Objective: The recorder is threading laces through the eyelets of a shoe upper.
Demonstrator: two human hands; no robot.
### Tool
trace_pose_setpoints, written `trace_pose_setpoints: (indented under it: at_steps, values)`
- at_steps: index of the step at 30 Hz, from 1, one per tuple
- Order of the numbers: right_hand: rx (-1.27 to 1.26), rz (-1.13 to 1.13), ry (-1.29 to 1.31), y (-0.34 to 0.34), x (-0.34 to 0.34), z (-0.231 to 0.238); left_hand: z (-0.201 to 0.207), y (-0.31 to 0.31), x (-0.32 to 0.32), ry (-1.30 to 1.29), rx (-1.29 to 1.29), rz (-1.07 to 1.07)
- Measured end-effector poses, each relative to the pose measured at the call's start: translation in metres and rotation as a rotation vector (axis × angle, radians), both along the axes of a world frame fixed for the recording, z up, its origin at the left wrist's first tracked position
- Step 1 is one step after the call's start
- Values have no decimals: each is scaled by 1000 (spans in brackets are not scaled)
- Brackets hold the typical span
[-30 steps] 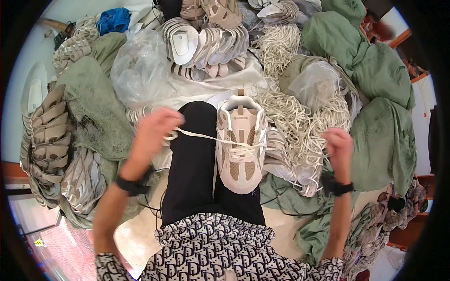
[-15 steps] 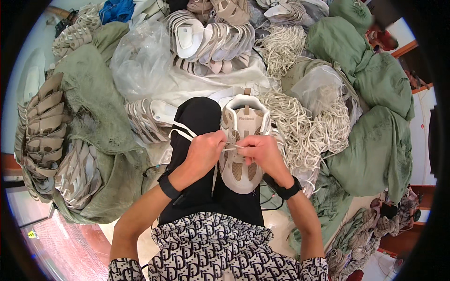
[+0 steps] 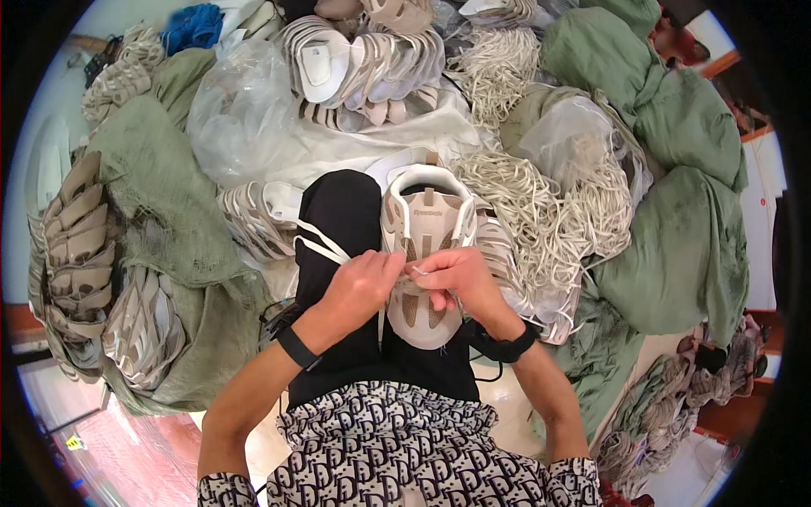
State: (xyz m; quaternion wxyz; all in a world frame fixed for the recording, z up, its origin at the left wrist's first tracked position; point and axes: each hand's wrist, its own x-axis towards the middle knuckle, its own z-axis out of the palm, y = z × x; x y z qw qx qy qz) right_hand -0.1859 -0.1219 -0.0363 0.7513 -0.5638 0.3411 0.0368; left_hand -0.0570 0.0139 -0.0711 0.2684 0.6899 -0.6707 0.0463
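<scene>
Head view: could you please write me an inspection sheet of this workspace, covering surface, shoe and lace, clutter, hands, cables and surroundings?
Surface: dark trousers on the person's lap, under the shoe.
Shoe and lace: one beige shoe, toe toward the person; pale lace in the fingers.
Clutter: heap of pale laces at right; stacked shoe uppers at far left.
Hands: left hand and right hand pinch the lace over the shoe; exact grip partly hidden.
Cables: dark cord near the right wrist; its ends cannot be seen.
Surroundings: green sacks at right; clear plastic bag upper left.
</scene>
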Motion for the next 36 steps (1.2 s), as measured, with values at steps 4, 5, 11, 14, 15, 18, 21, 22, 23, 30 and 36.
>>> trace_pose_setpoints:
  at_steps: [4,5,11,14,15,18,21,22,23,30,36]
  values:
    - [10,18,-23,-1,-4,-3,7,-3,11,-102,4,-127]
    - [24,26,-23,-2,-3,-4,9,-4,11,-121,52,-130]
    - [-26,48,-72,4,-4,-6,22,-16,11,-175,236,-168]
    - [-46,45,-162,3,-6,-6,30,-16,11,-320,375,-101]
    - [-73,-34,-231,-3,-17,-8,33,-19,9,-255,428,-93]
    - [-219,-215,-219,-17,-34,-16,44,-32,19,-139,633,-174]
    - [-420,-169,-291,-19,-34,-24,49,-48,25,79,779,-153]
    - [-417,-176,-295,-18,-33,-26,50,-52,24,238,846,-114]
    - [-426,-171,-319,-15,-30,-28,45,-51,23,278,846,-79]
    - [-937,28,-620,-6,-29,-50,36,-46,14,-17,749,38]
    - [-556,-114,-537,-2,-29,-49,34,-42,19,-77,813,54]
